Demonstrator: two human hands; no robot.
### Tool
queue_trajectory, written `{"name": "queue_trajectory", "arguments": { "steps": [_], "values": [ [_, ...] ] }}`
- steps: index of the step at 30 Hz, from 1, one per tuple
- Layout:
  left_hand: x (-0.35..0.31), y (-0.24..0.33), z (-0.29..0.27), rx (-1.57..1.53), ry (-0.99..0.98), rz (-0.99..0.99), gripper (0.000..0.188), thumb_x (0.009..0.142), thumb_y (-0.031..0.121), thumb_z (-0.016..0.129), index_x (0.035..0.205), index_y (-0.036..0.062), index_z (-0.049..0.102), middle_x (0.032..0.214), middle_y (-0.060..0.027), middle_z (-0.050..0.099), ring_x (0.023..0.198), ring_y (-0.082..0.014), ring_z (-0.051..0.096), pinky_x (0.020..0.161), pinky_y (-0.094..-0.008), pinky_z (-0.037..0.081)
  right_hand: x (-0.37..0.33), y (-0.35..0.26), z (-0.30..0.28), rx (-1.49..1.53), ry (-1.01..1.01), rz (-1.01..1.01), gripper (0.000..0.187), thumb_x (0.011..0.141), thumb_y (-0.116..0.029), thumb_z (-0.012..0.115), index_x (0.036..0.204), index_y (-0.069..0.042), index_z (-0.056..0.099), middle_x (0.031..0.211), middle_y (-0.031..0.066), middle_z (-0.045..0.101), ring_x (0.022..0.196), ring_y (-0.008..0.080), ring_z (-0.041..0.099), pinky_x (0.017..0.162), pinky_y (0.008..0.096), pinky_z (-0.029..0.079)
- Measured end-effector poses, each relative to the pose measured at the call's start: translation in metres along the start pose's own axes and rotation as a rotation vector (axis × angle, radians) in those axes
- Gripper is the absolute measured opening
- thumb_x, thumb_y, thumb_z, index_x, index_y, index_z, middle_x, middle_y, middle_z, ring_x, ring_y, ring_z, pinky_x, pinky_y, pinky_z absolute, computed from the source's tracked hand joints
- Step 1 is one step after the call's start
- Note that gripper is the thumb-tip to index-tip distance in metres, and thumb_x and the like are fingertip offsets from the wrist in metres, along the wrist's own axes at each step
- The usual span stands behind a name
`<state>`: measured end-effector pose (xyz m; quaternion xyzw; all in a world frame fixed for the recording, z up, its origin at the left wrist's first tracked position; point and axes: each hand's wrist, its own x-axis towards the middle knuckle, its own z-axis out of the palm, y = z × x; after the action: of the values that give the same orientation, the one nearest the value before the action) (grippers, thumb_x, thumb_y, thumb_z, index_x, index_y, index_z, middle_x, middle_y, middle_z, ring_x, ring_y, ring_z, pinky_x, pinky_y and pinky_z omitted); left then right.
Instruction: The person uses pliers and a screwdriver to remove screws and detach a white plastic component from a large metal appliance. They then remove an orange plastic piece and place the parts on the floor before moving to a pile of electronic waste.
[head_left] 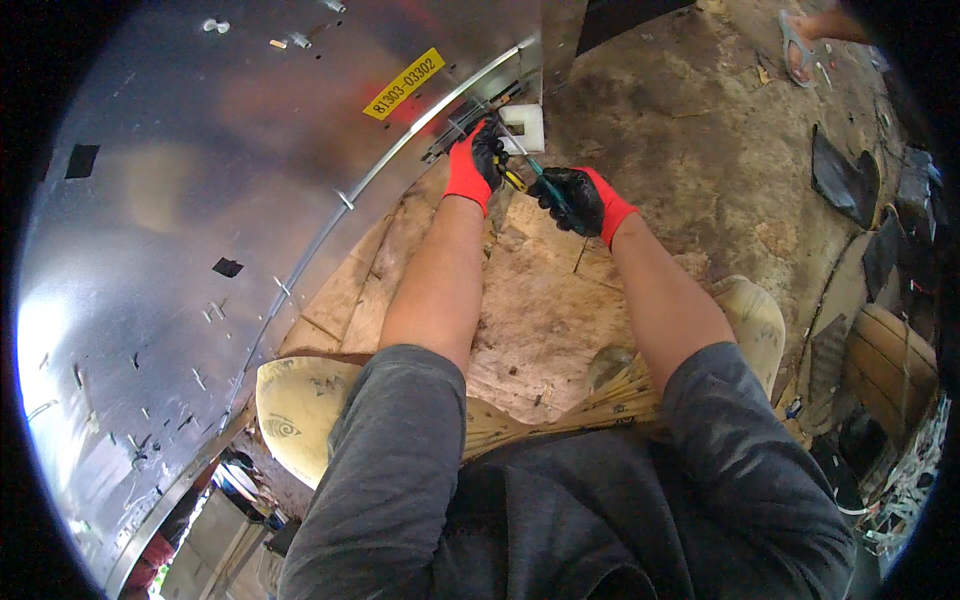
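My left hand [475, 163], in a red and black glove, is closed by the lower edge of a large metal panel [270, 110]. From its grip sticks a tool with a yellow-and-black handle [512, 177]; the tool's head is hidden. In my right hand [580, 200], gloved alike, is a screwdriver [538, 170] with a teal handle. Its thin shaft slants up and left toward a dark metal bracket [462, 122] at the panel's edge. Whether the tip touches the bracket cannot be made out. Just right of the bracket sits a white block [523, 128] with a dark opening.
A yellow label [404, 84] and several small metal bits lie on the panel. Worn wooden board [530, 300] is under my arms. To the right are a black scrap [843, 178], cardboard [890, 360] and another person's sandalled foot [797, 50].
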<state>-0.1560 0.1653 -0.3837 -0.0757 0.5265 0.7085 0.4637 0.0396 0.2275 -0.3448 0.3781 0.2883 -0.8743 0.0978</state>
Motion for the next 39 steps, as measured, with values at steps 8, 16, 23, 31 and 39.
{"name": "queue_trajectory", "arguments": {
  "steps": [8,16,23,31,39],
  "values": [
    [-0.005,0.001,0.016,0.178,0.117,-0.032,0.018,0.08,0.019,0.074,0.083,0.0119,0.057,0.066,0.0003,0.053,0.052,-0.0118,0.048,0.043,-0.029,0.037,0.019,0.01,0.015,-0.717,0.725,-0.439,0.032,0.081,-0.032,0.066,0.093,-0.002,0.064,0.087,0.0119,0.065,0.079,0.0248,0.063,0.072,0.0384,0.051],
    [0.02,-0.012,0.002,0.038,0.024,0.01,0.009,0.084,0.018,0.066,0.083,0.0114,0.061,0.065,-0.0004,0.052,0.054,-0.0146,0.048,0.046,-0.0297,0.038,0.01,-0.004,-0.007,-0.365,0.292,-0.196,0.031,0.08,-0.029,0.068,0.095,-0.002,0.062,0.087,0.0098,0.066,0.081,0.024,0.063,0.07,0.0351,0.049],
    [0.019,-0.016,-0.005,-0.081,-0.078,0.032,0.013,0.088,0.026,0.061,0.085,0.0132,0.062,0.065,-0.0008,0.05,0.055,-0.0155,0.048,0.048,-0.0313,0.04,-0.003,0.007,0.004,-0.593,0.425,-0.28,0.041,0.076,-0.035,0.071,0.097,-0.001,0.062,0.078,0.0107,0.066,0.066,0.0218,0.064,0.063,0.0333,0.051],
    [0.011,-0.012,0.005,0.028,0.056,-0.075,0.012,0.083,0.021,0.068,0.082,0.0119,0.06,0.064,0.0003,0.048,0.056,-0.0155,0.047,0.049,-0.0299,0.038,0.003,0.013,0.016,-0.58,0.431,-0.27,0.032,0.081,-0.03,0.067,0.101,-0.005,0.06,0.086,0.0089,0.066,0.07,0.0203,0.063,0.062,0.0343,0.051],
    [0.013,-0.02,0.004,-0.027,-0.077,-0.029,0.017,0.089,0.026,0.059,0.098,0.0103,0.061,0.085,-0.007,0.06,0.07,-0.021,0.057,0.056,-0.0351,0.046,0.006,0.005,-0.003,-0.433,0.341,-0.212,0.031,0.081,-0.025,0.068,0.102,-0.005,0.058,0.084,0.01,0.067,0.071,0.0197,0.064,0.061,0.0352,0.051]
  ]
}}
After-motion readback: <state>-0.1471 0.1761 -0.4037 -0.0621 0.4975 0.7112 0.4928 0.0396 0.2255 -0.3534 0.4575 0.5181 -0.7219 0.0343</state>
